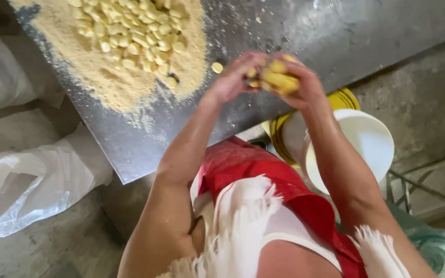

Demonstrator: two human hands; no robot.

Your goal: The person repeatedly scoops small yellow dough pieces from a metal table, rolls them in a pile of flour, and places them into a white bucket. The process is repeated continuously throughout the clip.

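Half hidden between the cupped left hand [235,77] and right hand [302,85], both closed around it, a yellow dough lump [279,77] hovers over the metal table [336,31], near crumb-heaped dough pieces [130,36] and a white bucket [366,139].

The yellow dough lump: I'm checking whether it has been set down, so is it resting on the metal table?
No, the yellow dough lump is held up between both hands above the metal table.

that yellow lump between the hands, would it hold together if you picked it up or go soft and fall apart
The yellow lump looks soft: both the left hand and right hand cup it closely. It seems lumpy, so bits might break off. The crumb pile suggests a dry, less sticky coating.
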